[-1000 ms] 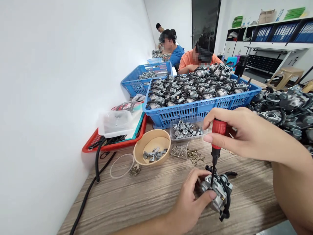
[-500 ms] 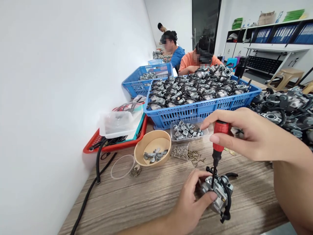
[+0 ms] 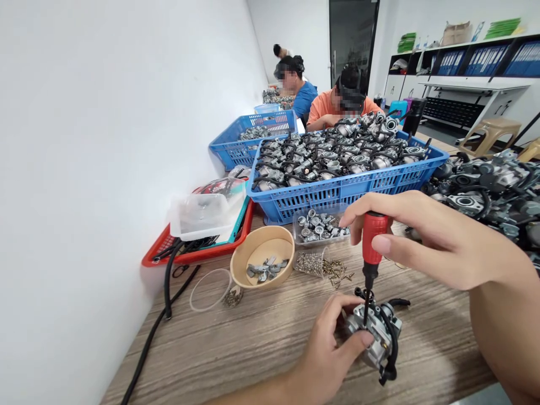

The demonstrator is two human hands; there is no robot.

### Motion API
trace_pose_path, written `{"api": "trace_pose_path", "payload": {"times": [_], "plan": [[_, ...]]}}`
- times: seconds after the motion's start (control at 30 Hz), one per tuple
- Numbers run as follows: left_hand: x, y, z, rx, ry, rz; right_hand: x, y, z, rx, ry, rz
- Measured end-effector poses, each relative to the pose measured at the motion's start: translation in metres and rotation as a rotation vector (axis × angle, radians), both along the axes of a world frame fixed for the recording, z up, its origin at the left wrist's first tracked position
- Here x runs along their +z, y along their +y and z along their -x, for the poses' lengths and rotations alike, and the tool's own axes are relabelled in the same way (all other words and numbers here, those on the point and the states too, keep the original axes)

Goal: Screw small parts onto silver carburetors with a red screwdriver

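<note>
Pretty bright in here, white wall's washed out on the left, soft shadows on the table [image 3: 253, 349], edges look kinda stretched.

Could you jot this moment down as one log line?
left hand: grips metal part | right hand: holds red screwdriver, tip on part | screws: loose on table

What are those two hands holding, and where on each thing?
The right hand holds a screwdriver by its red handle; the left hand grips a metal part by its near-left side.
</note>
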State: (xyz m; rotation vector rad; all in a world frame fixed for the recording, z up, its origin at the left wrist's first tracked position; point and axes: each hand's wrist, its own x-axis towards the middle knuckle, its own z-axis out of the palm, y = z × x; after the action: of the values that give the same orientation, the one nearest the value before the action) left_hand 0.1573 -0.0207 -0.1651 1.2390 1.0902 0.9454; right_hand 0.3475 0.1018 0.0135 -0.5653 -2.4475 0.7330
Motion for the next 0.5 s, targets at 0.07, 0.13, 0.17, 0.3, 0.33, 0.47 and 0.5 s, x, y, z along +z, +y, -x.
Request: {"api": "trace_pose_path", "payload": {"times": [0.07,0.13,0.17,0.3,0.33,0.47,0.5], "plan": [[0.0008,-0.0002,-0.0004,-0.003,-0.002,0.004,0.0012,0.0,-0.0015,0.034,-0.008,0.034],[0.0023,-0.0003,-0.0005,-0.002,-0.004,0.014,0.0022,0.0008,-0.0019,0.033,-0.025,0.044],[0.0032,-0.0002,-0.0005,-0.003,-0.003,0.021,0.0024,0.0014,-0.0017,0.025,-0.035,0.042],[0.0054,0.0008,0.0001,-0.013,0.005,0.034,0.0011,0.0028,-0.0002,-0.007,-0.039,0.035],[0.0052,0.0011,0.0002,-0.016,0.008,0.036,0.0006,0.0025,-0.0001,-0.008,-0.037,0.042],[0.002,0.0011,0.0005,-0.015,0.008,0.023,-0.0006,0.0002,0.0,-0.058,-0.041,0.085],[0.001,0.0008,0.0006,-0.014,0.006,0.017,-0.0009,0.0,0.0007,-0.072,-0.044,0.09]]}}
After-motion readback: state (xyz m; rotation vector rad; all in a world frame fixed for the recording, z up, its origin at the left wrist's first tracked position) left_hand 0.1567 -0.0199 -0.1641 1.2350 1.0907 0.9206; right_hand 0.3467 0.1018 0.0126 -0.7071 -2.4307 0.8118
